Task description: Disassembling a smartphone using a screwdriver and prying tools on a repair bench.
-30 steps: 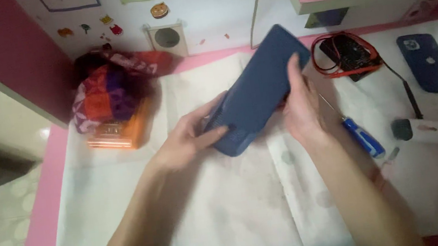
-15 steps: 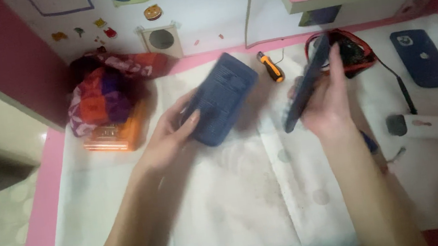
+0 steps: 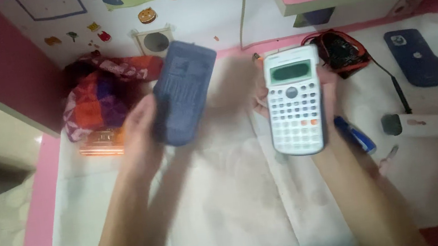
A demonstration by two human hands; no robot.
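One pink tabletop (image 3: 30, 218), draped in one white cloth (image 3: 230, 210), and everything sits on that. One bundle of red, orange and purple patterned fabric (image 3: 96, 102) is piled at the far left on a flat orange box (image 3: 101, 148). One dark blue phone-shaped slab (image 3: 416, 57) lies far right, well apart from the hands. One red-and-black coil of cable (image 3: 339, 50) sits near it, one white oblong with a dark end (image 3: 422, 126) to the right, one blue-handled tool (image 3: 355, 135) just beside the right forearm.

Two pieces are up in the air now: one dark blue-grey hard slide cover (image 3: 184, 91) and one white scientific calculator with a green-grey screen (image 3: 294, 100).

Half a second back the right hand held its piece edge-on, near the cover; now the calculator is turned face up, keys showing, and the two pieces are well apart. The orange-handled tool seen then is hidden.

Left hand (image 3: 140, 135), blurred, grips the cover's lower left edge, cover tilted up and to the right above the cloth. Right hand (image 3: 326, 90) sits behind the calculator, fingers (image 3: 328, 79) wrapped round its right edge, thumb at the left, holding it upright over the cloth's middle.
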